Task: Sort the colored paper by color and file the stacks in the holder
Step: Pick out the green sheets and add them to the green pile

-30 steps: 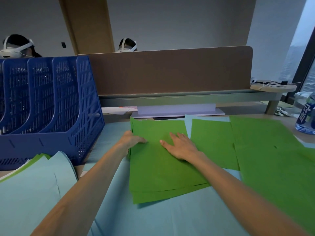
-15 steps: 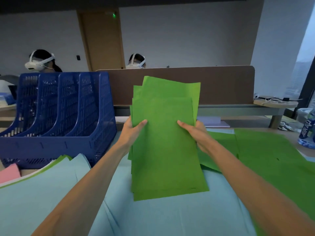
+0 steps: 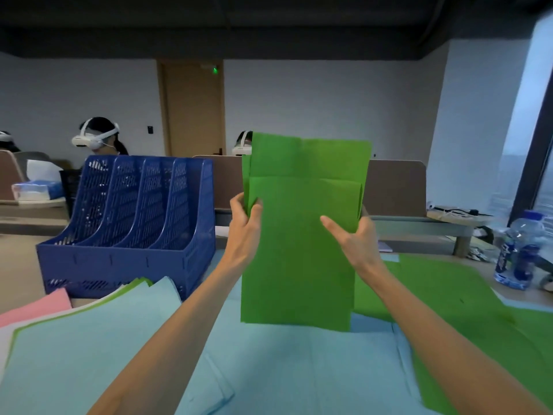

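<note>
The left hand (image 3: pixel 246 224) pinches the left edge of the green paper stack (image 3: pixel 299 250); the right hand (image 3: pixel 356 239) grips its right edge; the stack stands upright between them, above the light-blue sheets (image 3: pixel 284 369), right of the blue holder (image 3: pixel 131 223).

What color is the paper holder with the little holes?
The holder is dark blue, seen best in the head view.

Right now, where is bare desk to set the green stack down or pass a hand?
Bare desk shows left of the holder, above the pink sheet, and in a thin strip between the green sheets and the bottle. Blue sheets cover the middle. The holder's slots look empty. The left hand and right hand hold the stack.
</note>
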